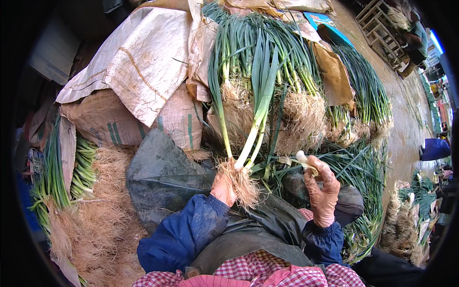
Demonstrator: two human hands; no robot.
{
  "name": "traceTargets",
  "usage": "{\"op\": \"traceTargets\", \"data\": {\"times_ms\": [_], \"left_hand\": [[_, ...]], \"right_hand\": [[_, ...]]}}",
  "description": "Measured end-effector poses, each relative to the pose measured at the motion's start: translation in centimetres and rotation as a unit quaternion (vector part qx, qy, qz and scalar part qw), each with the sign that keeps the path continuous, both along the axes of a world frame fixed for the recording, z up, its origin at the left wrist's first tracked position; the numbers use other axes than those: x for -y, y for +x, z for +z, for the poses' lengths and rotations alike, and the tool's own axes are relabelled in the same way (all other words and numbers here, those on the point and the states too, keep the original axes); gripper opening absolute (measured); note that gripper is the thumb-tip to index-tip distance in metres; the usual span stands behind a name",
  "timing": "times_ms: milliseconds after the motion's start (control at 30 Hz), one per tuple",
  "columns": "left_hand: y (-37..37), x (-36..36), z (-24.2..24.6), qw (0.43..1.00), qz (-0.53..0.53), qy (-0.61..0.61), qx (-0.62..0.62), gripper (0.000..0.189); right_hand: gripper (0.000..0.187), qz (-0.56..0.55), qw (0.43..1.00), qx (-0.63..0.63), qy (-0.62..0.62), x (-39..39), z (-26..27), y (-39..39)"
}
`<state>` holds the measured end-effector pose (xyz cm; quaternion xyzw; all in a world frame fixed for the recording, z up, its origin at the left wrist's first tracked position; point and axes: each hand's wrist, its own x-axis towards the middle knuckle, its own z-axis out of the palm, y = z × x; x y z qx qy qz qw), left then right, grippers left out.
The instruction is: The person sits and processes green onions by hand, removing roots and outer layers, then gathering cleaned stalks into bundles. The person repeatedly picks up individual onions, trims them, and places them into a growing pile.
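Observation:
My left hand grips a few green onions near their root end. Their pale stems and long leaves point away from me, and the tan roots hang over my fingers. Off to the right, my right hand pinches a strip of pale outer skin between thumb and fingers, apart from the stems. Behind the held onions lies a thick row of green onions with bushy roots towards me. A dark waterproof apron covers my lap.
Woven sacks stand at the back left. Rooty onion bundles are heaped at my left. Loose green leaves pile up at my right, beside a wet floor. Another person is near a wooden rack at the far right.

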<state>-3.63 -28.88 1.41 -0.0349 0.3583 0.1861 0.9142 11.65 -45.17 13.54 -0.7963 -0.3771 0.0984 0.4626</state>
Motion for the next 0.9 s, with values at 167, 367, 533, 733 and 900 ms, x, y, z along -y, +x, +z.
{"op": "traceTargets", "data": {"times_ms": [167, 367, 533, 733, 900], "left_hand": [[0.7, 1.1, 1.2, 0.972, -0.152, 0.171, 0.049, 0.024], [-1.3, 0.9, 1.6, 0.973, -0.099, 0.201, -0.057, 0.030], [-1.8, 1.3, 1.2, 0.991, -0.047, 0.122, -0.028, 0.029], [0.5, 1.2, 0.9, 0.992, 0.004, 0.101, -0.075, 0.034], [3.0, 1.7, -0.1, 0.979, 0.029, 0.147, -0.138, 0.041]], "right_hand": [[0.045, 0.014, 0.858, -0.512, 0.024, -4.2, -7.2, -0.3], [0.037, -0.031, 0.722, -0.659, 0.208, -8.6, -12.8, -4.7], [0.038, 0.044, 0.710, -0.677, 0.191, -8.2, -10.4, -4.5], [0.023, 0.084, 0.996, 0.022, -0.006, -4.9, -10.1, -6.4], [0.023, 0.188, 0.955, 0.152, -0.175, -3.9, -4.6, -5.6]]}}
